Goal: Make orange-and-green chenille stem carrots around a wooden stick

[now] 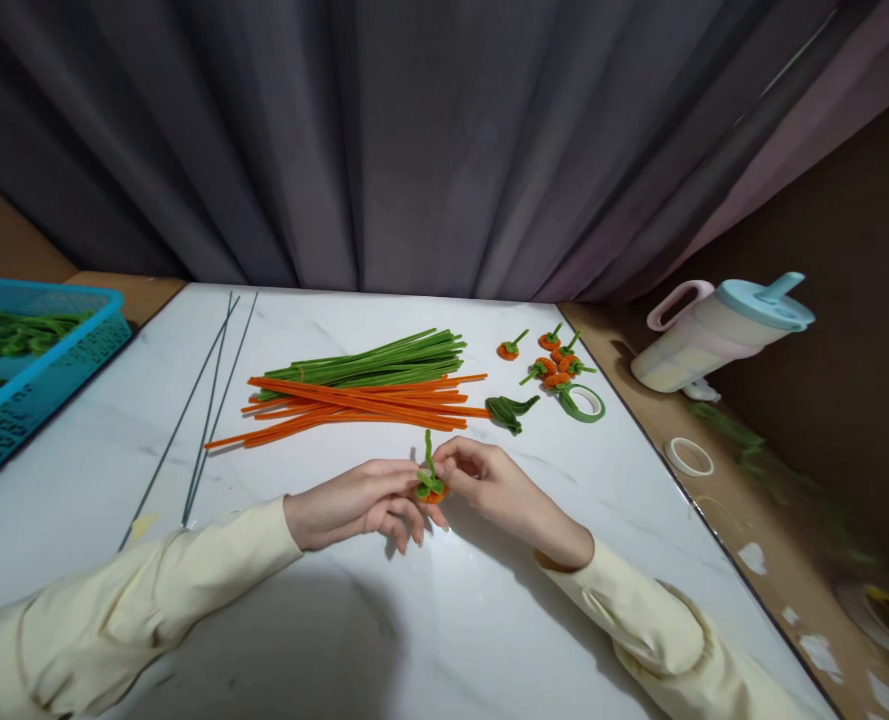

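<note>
Both left hand point(373, 500) and right hand point(505, 492) pinch one fuzzy ornament point(430, 488), likely light, squashable, best gripped at its base.

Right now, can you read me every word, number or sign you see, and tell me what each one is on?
There are none that I can read.
Cup: no lettering I can make out.
Green tape roll and white tape roll: no readable print.
Blue basket: no label I can see.
Paper scraps: any marks are too small or blurred to tell.
</note>
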### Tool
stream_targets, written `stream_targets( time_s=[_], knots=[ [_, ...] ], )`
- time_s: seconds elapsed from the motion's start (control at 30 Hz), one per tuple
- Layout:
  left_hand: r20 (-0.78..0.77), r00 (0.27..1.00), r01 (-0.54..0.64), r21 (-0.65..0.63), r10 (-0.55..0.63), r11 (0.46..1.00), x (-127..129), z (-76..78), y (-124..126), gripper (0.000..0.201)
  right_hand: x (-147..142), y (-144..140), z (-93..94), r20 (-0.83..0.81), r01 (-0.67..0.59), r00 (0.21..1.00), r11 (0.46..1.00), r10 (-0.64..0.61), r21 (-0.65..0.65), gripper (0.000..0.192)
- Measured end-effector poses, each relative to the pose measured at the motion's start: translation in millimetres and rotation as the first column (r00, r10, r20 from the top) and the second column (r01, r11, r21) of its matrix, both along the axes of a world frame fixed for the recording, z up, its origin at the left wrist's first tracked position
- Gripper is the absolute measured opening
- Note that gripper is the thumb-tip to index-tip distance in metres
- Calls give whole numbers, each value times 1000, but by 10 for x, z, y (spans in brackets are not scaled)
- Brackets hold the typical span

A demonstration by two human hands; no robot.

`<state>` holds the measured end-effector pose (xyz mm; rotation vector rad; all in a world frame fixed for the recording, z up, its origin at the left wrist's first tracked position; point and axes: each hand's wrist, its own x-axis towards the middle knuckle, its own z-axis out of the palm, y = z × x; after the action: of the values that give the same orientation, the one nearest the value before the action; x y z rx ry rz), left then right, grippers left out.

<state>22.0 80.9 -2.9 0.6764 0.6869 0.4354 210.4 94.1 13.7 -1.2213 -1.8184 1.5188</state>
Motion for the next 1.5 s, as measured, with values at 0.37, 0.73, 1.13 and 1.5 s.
stream_targets(
  time_s=[0.37,0.73,1.13,1.5],
  knots=[
    [-102,987,-102,215,126,971,84,22,-84,28,136,-16,190,73,-93,992,993,99,-76,30],
    [-72,997,24,253,-6,967,52,72,-66,34,110,9,100,-74,-162,986,968,150,-192,40],
    [-197,978,3,331,66,944,115,-44,-123,36,71,-176,286,305,-217,943,939,131,267,29],
    [-142,972,-113,424,189,898,124,-43,-176,38,56,-194,337,350,-180,932,958,93,224,24]
  ],
)
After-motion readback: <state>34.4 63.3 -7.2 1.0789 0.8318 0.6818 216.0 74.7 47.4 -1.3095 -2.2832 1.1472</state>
